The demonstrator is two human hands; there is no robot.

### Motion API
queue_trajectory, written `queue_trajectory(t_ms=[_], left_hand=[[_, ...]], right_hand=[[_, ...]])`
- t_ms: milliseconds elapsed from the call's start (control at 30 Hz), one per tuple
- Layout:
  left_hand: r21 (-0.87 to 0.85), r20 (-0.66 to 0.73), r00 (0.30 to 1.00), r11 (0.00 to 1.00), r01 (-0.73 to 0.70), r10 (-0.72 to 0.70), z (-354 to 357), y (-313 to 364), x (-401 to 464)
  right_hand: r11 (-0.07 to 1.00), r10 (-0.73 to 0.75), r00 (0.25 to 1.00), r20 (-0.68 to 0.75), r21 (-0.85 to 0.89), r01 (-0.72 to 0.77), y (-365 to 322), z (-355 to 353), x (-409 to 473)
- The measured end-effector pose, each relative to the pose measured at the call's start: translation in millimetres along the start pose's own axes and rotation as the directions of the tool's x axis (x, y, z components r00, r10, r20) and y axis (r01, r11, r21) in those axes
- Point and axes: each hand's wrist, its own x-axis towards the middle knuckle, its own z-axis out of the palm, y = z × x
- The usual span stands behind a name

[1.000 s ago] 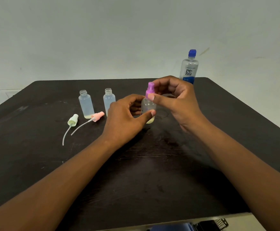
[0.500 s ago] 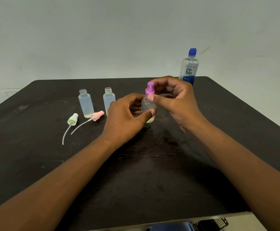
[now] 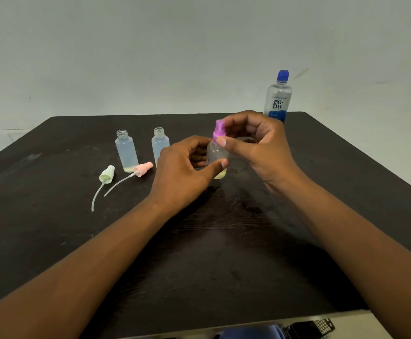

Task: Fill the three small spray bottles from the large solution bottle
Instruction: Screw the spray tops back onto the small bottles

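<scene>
At the table's middle, my left hand grips the body of a small clear spray bottle that stands on the table. My right hand pinches its purple spray cap between thumb and fingers. Two more small bottles stand uncapped to the left: one with a little yellowish liquid at the bottom, the other partly hidden behind my left hand. A green spray cap and a pink spray cap lie beside them, tubes trailing forward. The large solution bottle with a blue cap stands at the far right edge.
The dark table ends in a front edge near the bottom of the view. A pale wall rises behind it. A dark gridded object and something blue show below the front edge.
Both hands have stayed on the purple-capped bottle. My right fingers have shifted slightly around the cap. The rest has not moved.
</scene>
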Motion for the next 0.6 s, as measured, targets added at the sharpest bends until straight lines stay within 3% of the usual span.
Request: queue_trajectory(t_ms=[367,600], left_hand=[[0.008,0.003,1.0,1.0,-0.004,0.004,0.4,-0.2,0.1],[0.021,0.028,1.0,1.0,-0.013,0.013,1.1,2.4,-0.6]], right_hand=[[1.0,0.013,1.0,0.011,0.009,-0.014,-0.6,2.6,-2.2],[0.998,-0.055,0.998,0.016,-0.042,0.055,-0.5,-0.2,-1.0]])
